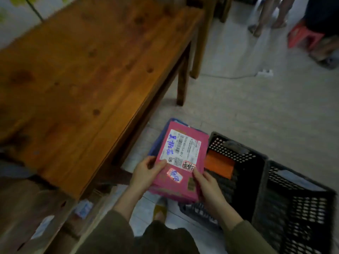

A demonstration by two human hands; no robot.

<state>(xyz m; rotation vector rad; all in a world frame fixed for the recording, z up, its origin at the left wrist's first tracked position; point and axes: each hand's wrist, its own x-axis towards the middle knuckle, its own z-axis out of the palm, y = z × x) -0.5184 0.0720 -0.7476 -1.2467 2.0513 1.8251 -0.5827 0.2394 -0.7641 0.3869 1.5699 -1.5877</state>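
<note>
Hands, left (145, 174) and right (208, 187), grip a pink parcel (180, 162) beside wooden table (82, 70) and black crates (236, 153).

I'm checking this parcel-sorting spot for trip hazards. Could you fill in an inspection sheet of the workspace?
Surface: wooden table on the left, pale floor beneath.
Job's things: pink parcel with a white label, held above the floor beside a black perforated crate.
Clutter: orange item inside that crate; second crate to its right; something blue behind the parcel.
Hands: left hand and right hand both grip the parcel's near end.
Cables: white power strip with its cord lying across the floor.
Surroundings: a person's legs, red stool.
</note>
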